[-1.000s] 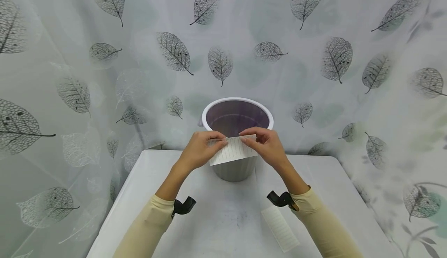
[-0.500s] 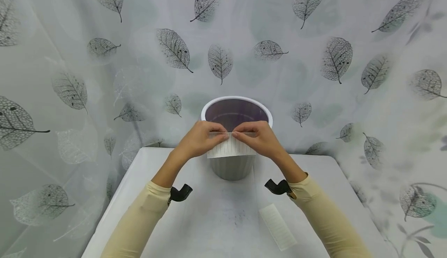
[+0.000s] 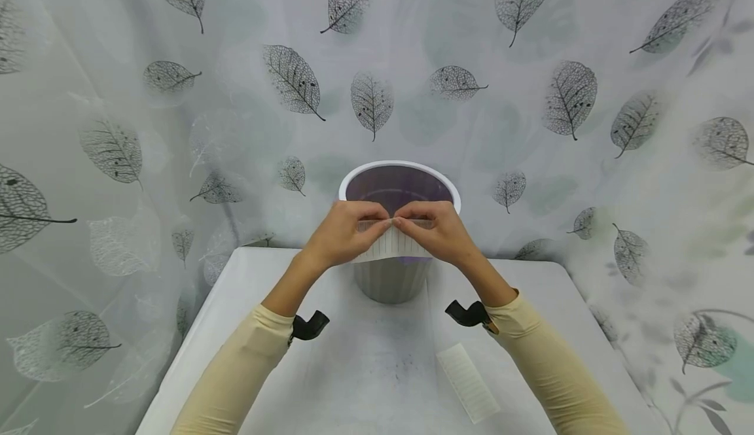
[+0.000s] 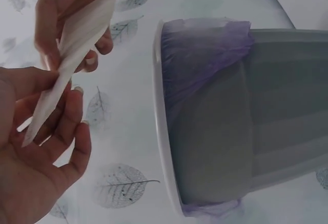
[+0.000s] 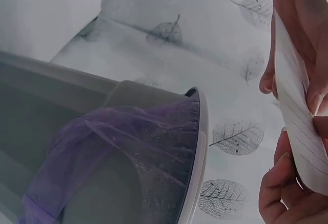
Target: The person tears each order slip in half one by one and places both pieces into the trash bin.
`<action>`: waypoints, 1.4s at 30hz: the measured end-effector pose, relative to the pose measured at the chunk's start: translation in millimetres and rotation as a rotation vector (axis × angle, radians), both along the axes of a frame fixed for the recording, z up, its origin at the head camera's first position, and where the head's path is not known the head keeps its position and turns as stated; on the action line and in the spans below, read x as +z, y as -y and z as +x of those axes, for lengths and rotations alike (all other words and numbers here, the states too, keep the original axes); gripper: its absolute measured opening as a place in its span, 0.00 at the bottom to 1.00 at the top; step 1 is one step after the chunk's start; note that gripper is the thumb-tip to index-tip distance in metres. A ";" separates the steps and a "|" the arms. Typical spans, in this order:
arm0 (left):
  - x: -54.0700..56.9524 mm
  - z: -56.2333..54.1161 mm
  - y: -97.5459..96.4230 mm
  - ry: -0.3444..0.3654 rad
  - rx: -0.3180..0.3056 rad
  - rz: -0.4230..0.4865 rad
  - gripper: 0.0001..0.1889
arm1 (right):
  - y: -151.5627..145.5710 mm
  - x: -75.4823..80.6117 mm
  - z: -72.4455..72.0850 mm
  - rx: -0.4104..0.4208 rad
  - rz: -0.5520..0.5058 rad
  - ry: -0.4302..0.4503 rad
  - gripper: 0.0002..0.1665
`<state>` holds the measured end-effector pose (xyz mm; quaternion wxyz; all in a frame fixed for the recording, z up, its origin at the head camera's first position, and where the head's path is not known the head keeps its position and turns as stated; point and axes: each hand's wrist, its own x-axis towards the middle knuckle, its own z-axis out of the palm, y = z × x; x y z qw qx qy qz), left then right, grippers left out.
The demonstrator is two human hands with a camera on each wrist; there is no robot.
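Observation:
A strip of lined white paper (image 3: pixel 391 246) is held up in front of a bin, and its ruled lines run up and down in the head view. My left hand (image 3: pixel 344 235) pinches the top edge between thumb and fingers. Right beside it, thumb tips almost meeting, my right hand (image 3: pixel 438 232) pinches the same edge. The grey bin (image 3: pixel 391 284) has a white rim, and a purple liner (image 4: pixel 205 55) is folded over its edge. In the right wrist view the paper (image 5: pixel 294 106) appears slightly curved, clear of the bin.
Another lined paper strip (image 3: pixel 468 382) lies on the white table (image 3: pixel 365 382), toward its front right. Behind the table hangs a leaf-patterned curtain (image 3: pixel 406 114), close to the bin.
My right hand has slid left along the paper's top edge until both hands met at the middle. The paper has levelled out and risen slightly. The second strip stays put.

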<state>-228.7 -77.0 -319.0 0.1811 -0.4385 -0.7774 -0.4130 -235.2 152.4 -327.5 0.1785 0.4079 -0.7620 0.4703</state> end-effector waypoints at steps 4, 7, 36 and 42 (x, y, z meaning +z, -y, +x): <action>-3.4 -0.8 -2.8 -0.074 -0.009 0.058 0.04 | 2.8 3.5 5.4 0.018 -0.039 -0.020 0.07; -5.6 -2.1 -4.6 -0.114 -0.018 0.104 0.03 | 6.1 13.9 16.3 0.050 -0.073 -0.020 0.07; -9.1 0.1 -3.4 -0.161 0.090 0.182 0.02 | -6.4 1.3 5.5 -0.084 -0.156 0.124 0.05; -12.1 -0.8 -4.2 -0.182 0.097 0.236 0.02 | -2.9 2.2 6.0 -0.120 -0.176 0.116 0.05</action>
